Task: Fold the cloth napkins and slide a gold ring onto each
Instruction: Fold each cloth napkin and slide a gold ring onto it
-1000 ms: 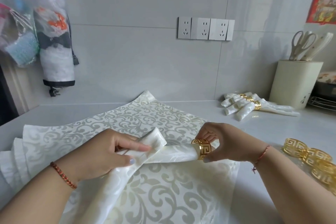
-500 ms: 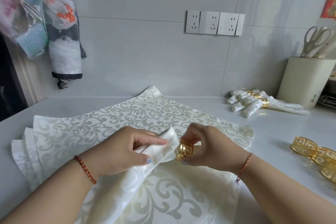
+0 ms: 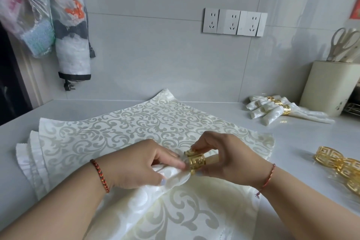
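Gold ring [image 3: 195,162] pinched by right hand [image 3: 224,159] rides the napkin [image 3: 171,178] left hand [image 3: 136,165] grips (three done [image 3: 280,110]; stack [image 3: 64,138], spare rings [image 3: 339,161] left).

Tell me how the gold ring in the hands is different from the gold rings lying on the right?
The held gold ring has a rolled napkin through it; the loose gold rings have nothing in them. The held gold ring is pinched by the right hand while the left hand grips the napkin; the loose gold rings rest untouched on the counter. Both have the same cut-out maze pattern.
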